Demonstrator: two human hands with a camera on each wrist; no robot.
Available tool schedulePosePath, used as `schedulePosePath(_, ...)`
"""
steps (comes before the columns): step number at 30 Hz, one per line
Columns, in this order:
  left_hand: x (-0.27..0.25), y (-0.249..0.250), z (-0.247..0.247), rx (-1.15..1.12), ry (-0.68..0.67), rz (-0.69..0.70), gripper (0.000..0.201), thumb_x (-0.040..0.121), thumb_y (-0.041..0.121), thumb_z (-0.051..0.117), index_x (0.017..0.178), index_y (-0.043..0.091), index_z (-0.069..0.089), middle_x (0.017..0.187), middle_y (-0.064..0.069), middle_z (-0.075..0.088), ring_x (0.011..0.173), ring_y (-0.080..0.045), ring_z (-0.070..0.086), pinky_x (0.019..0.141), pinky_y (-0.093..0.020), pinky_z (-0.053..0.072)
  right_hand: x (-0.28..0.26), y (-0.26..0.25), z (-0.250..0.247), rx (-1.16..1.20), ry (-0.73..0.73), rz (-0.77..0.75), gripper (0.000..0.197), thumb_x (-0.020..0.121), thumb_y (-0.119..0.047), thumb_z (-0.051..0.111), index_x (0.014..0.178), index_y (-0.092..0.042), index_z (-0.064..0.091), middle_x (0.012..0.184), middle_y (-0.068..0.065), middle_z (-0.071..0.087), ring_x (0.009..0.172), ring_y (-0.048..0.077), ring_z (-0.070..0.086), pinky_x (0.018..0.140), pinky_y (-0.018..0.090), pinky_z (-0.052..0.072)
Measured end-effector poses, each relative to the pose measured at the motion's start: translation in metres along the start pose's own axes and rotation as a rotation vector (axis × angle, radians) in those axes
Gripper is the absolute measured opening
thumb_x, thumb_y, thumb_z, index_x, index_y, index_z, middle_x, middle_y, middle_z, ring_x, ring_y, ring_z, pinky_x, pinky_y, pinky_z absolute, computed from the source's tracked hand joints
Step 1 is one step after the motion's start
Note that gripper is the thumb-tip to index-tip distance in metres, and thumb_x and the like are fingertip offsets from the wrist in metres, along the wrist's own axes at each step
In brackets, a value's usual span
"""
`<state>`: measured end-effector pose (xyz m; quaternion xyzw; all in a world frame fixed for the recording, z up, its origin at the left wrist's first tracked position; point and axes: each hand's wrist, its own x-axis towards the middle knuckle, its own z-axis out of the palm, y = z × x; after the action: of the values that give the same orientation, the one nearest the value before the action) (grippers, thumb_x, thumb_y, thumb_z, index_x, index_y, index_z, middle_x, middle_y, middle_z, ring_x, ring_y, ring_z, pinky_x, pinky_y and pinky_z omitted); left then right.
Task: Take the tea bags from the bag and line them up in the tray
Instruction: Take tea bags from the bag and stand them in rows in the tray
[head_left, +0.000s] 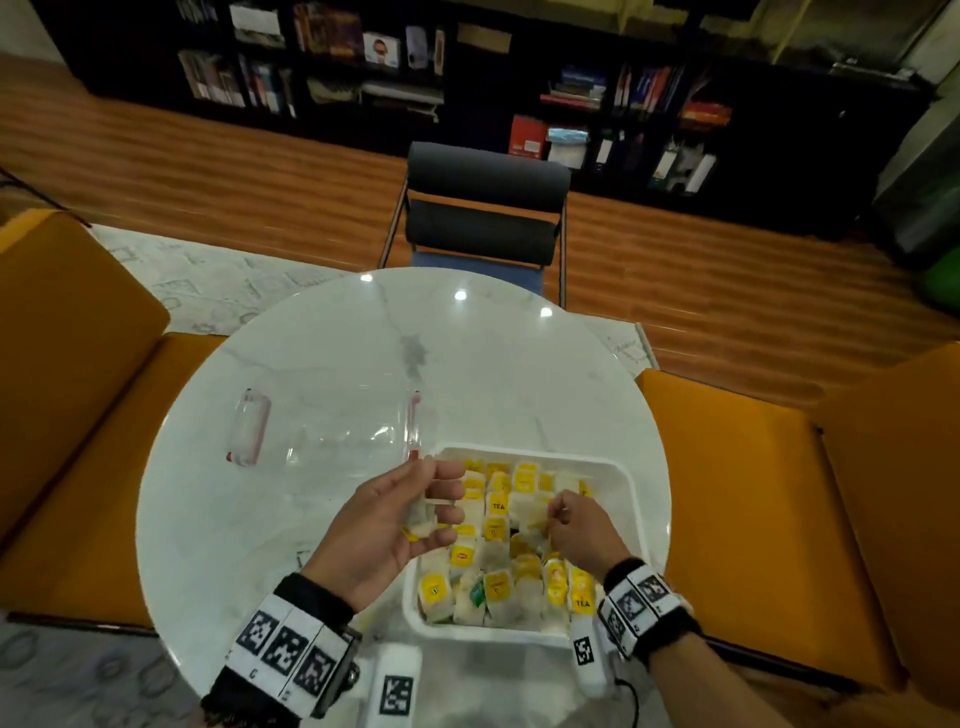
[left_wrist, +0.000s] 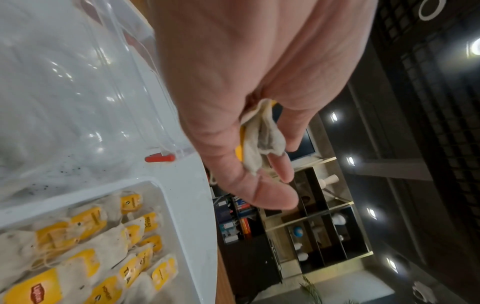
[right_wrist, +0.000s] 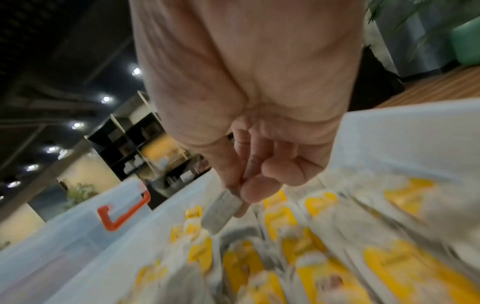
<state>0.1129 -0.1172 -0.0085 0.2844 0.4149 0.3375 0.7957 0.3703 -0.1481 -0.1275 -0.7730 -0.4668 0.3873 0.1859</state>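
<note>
A white tray (head_left: 631, 483) on the round marble table holds several rows of tea bags (head_left: 498, 540) with yellow tags. My left hand (head_left: 410, 512) hovers at the tray's left edge, palm up, fingers curled round a few tea bags (left_wrist: 262, 137). My right hand (head_left: 558, 514) is over the middle of the tray and pinches one tea bag (right_wrist: 221, 211) between thumb and fingers, just above the others. The clear zip bag (head_left: 332, 426) lies flat on the table to the left of the tray and looks empty.
The marble table (head_left: 363, 332) has bare surface beyond the tray. Orange seats (head_left: 753, 493) flank it left and right, a dark chair (head_left: 483, 208) stands at the far side. Bookshelves line the back wall.
</note>
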Motion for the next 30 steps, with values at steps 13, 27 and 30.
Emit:
schedulePosePath(13, 0.003, 0.001, -0.004, 0.321, 0.005, 0.134, 0.017, 0.086, 0.020, 0.074, 0.100, 0.014, 0.078, 0.080, -0.007, 0.062, 0.057, -0.014, 0.046, 0.052, -0.025, 0.041, -0.054, -0.078, -0.052, -0.088, 0.035, -0.417, 0.017, 0.091, -0.019, 0.066, 0.080, -0.021, 0.054, 0.075, -0.006, 0.061, 0.067, 0.009, 0.056, 0.062, 0.021, 0.043)
schedulePosePath(27, 0.032, 0.003, 0.049, 0.900, -0.439, 0.213, 0.007, 0.093, 0.021, 0.071, 0.091, 0.018, 0.076, 0.085, 0.012, 0.073, 0.071, 0.001, 0.061, 0.053, -0.028, 0.048, -0.106, -0.124, -0.125, -0.160, 0.265, -0.657, 0.019, 0.092, -0.013, 0.065, 0.085, -0.027, 0.054, 0.071, -0.012, 0.055, 0.068, 0.015, 0.055, 0.054, 0.014, 0.035)
schedulePosePath(30, 0.029, 0.003, 0.042, 0.896, -0.465, 0.181, 0.010, 0.095, 0.022, 0.068, 0.096, 0.016, 0.076, 0.091, 0.008, 0.075, 0.073, -0.007, 0.062, 0.054, -0.027, 0.047, -0.109, -0.115, -0.131, -0.127, 0.338, -0.644, 0.017, 0.092, -0.014, 0.064, 0.084, -0.026, 0.055, 0.072, -0.009, 0.055, 0.066, 0.016, 0.053, 0.052, 0.016, 0.034)
